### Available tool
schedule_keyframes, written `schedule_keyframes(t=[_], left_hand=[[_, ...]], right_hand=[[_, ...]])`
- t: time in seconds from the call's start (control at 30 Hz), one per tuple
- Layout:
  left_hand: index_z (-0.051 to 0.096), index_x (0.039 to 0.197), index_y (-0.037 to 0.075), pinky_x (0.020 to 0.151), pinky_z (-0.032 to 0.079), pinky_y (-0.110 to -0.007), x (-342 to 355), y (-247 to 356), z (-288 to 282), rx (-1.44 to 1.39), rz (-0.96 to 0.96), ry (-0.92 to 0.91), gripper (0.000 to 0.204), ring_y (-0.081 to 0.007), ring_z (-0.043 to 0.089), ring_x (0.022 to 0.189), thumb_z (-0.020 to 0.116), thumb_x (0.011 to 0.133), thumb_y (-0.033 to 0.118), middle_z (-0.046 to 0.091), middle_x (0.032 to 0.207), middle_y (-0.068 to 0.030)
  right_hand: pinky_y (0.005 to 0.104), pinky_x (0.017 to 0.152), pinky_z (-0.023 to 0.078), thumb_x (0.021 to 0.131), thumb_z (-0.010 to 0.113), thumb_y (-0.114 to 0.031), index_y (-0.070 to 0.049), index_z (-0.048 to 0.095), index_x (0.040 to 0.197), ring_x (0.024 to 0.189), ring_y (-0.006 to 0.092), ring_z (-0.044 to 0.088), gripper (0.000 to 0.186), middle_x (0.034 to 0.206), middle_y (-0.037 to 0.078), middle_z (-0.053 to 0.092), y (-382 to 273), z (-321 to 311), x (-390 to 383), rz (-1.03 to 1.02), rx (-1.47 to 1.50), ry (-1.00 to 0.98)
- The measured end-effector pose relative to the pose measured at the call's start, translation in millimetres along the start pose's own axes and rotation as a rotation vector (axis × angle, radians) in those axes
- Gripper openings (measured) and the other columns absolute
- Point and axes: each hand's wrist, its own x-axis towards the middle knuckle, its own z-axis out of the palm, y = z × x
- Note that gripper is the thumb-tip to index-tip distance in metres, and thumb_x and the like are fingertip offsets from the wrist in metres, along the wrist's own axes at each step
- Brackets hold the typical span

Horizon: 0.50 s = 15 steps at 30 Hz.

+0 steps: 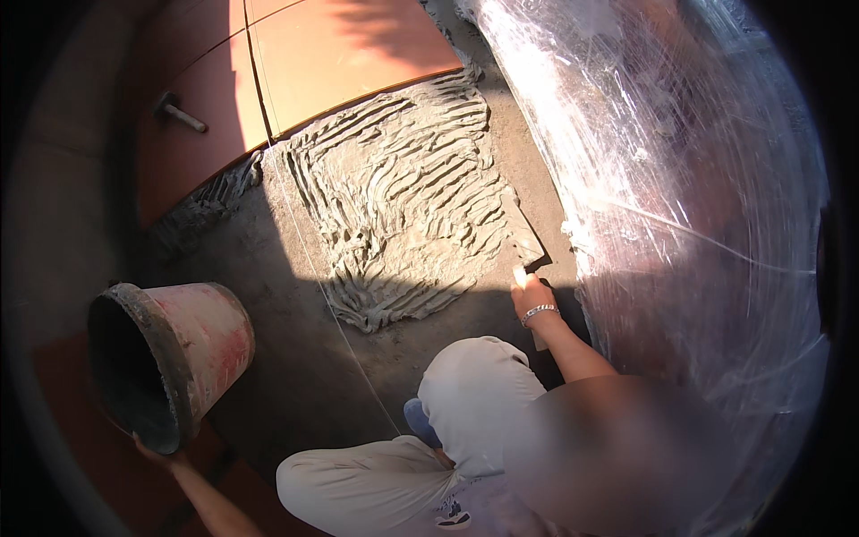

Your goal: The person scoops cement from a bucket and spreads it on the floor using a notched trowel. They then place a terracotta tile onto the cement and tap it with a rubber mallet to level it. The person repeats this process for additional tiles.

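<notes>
My right hand (534,300), with a chain bracelet at the wrist, grips a trowel (526,242) at the right edge of a patch of ridged grey mortar (394,170) spread on the concrete. At the lower left, my left hand (157,450) holds the rim of a tilted bucket (210,345), stained pale and red, with a dark inside. A thin string (358,367) runs across the concrete beside the mortar.
Orange tiles (349,40) lie beyond the mortar, a mallet (179,112) on them. Plastic-wrapped material (680,179) fills the right side. More tiles (63,367) are at lower left. My bent legs (376,483) occupy the bottom, beside a blurred area.
</notes>
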Motion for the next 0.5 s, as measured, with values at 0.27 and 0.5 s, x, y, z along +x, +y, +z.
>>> schedule_keyframes(t=[0.27,0.5], left_hand=[[0.042,0.140,-0.002,0.108,0.037,-0.049,4,2,-2,0.084,0.064,-0.005,0.066,-0.0347,0.047,0.129,0.048,0.093,0.043,0.047,0.143,-0.0159],[0.038,0.144,-0.001,0.109,0.035,-0.050,1,0,-4,-0.064,-0.035,-0.040,0.072,-0.0366,0.043,0.132,0.050,0.091,0.047,0.042,0.147,-0.0167]], right_hand=[[0.0478,0.094,0.049,0.092,0.052,-0.041,-0.005,0.053,0.123,0.110,0.0411,0.063,0.047,0.113,0.025,0.067,-71,-7,21,-0.160,-0.083,-0.225],[0.0467,0.093,0.049,0.091,0.057,-0.031,0.003,0.055,0.119,0.108,0.0434,0.062,0.044,0.112,0.029,0.065,-79,-24,31,-0.134,0.118,-0.029]])
